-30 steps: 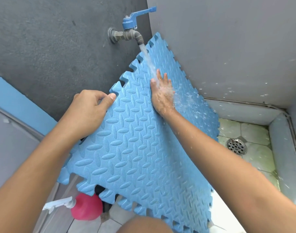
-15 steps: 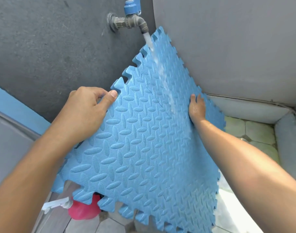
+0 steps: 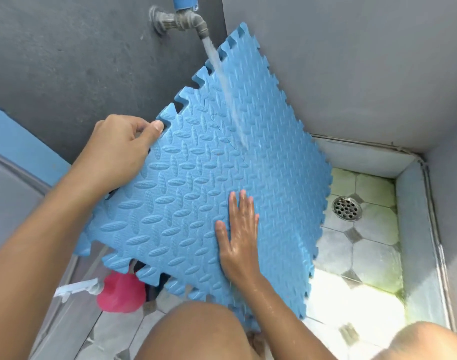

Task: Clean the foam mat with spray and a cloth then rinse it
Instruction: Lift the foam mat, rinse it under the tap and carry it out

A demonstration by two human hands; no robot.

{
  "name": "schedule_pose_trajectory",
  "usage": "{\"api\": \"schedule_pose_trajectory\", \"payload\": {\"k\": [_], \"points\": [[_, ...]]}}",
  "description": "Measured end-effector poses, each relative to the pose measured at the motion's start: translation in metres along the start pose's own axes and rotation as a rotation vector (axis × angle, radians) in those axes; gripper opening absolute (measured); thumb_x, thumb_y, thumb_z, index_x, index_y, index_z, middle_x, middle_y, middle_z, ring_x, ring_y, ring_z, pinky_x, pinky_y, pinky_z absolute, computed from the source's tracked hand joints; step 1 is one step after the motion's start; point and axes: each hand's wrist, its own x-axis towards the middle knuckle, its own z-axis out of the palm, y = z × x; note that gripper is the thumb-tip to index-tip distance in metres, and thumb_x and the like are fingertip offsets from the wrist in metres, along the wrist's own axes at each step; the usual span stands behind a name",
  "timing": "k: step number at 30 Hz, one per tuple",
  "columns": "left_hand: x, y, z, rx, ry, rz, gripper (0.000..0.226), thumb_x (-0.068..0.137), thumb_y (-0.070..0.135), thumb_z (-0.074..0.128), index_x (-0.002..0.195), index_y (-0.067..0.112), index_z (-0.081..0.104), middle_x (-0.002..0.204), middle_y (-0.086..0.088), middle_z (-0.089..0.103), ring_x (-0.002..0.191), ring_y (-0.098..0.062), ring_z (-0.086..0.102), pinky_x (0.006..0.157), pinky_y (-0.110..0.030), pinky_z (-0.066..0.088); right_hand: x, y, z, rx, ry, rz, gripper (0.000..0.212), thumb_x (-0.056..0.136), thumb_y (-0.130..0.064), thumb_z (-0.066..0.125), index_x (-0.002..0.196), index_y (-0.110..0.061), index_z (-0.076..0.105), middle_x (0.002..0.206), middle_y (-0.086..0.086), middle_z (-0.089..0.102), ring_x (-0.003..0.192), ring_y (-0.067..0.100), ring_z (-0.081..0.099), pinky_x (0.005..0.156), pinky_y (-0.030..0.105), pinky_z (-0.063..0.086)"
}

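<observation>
While water (image 3: 223, 81) runs down the mat (image 3: 175, 193), the left grip (image 3: 118, 149) holds its edge. The right grip (image 3: 239, 235) lies wide and flat on it.

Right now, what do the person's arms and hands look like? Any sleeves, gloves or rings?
Both arms are bare as far as the picture shows: no sleeves, no gloves. The left hand and the right hand show no ring, watch or bracelet. The right hand and its forearm are wet with drops.

Likely home wash bay: tap (image 3: 182, 20), floor drain (image 3: 347, 208)
</observation>
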Motion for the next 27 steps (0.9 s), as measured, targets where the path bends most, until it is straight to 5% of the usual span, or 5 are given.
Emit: {"api": "schedule_pose_trajectory", "payload": {"k": [8, 10, 14, 18, 27], "points": [[-0.001, 0.0, 0.002, -0.012, 0.012, -0.015, 0.049, 0.103, 0.045, 0.049, 0.08, 0.008, 0.072, 0.056, -0.01, 0.048, 0.054, -0.019, 0.042, 0.057, -0.031, 0.037, 0.015, 0.147, -0.086, -0.093, 0.141, 0.77, 0.072, 0.107, -0.059, 0.024, 0.166, -0.024, 0.004, 0.175, 0.013, 0.004, 0.161, 0.031, -0.001, 0.129, 0.054, 0.004], [0.0, 0.001, 0.002, -0.011, 0.014, -0.011, 0.054, 0.103, 0.044, 0.049, 0.076, 0.001, 0.067, 0.055, -0.009, 0.044, 0.053, -0.019, 0.039, 0.056, -0.032, 0.035, 0.061, 0.133, -0.115, -0.122, 0.164, 0.71, 0.065, 0.109, -0.049, 0.031, 0.16, -0.009, 0.028, 0.164, 0.026, 0.032, 0.154, 0.042, 0.025, 0.124, 0.053, 0.023], [-0.001, 0.004, 0.001, -0.01, 0.009, -0.019, 0.053, 0.103, 0.042, 0.05, 0.058, 0.014, 0.056, 0.05, -0.001, 0.039, 0.053, -0.014, 0.037, 0.054, -0.032, 0.032, 0.175, 0.018, -0.151, 0.039, 0.065, 0.374, 0.057, 0.108, -0.054, 0.03, 0.095, -0.01, 0.064, 0.092, 0.011, 0.072, 0.09, 0.034, 0.068, 0.074, 0.038, 0.05], [-0.002, 0.005, 0.0, -0.034, -0.001, -0.019, 0.048, 0.103, 0.041, 0.05, 0.062, 0.017, 0.061, 0.049, 0.003, 0.037, 0.047, -0.012, 0.034, 0.052, -0.031, 0.032, 0.263, -0.11, -0.168, 0.261, -0.099, 0.18, 0.065, 0.107, -0.06, 0.024, 0.091, -0.013, 0.065, 0.074, 0.005, 0.07, 0.056, 0.019, 0.065, 0.051, 0.025, 0.042], [0.0, -0.003, 0.0, -0.066, -0.023, -0.005, 0.041, 0.103, 0.046, 0.048, 0.077, 0.021, 0.069, 0.048, 0.007, 0.037, 0.043, -0.009, 0.033, 0.053, -0.029, 0.035, 0.319, -0.197, -0.153, 0.628, -0.189, 0.211, 0.046, 0.111, -0.043, 0.032, 0.076, -0.02, 0.054, 0.066, -0.003, 0.05, 0.051, 0.013, 0.045, 0.051, 0.025, 0.034]]}}
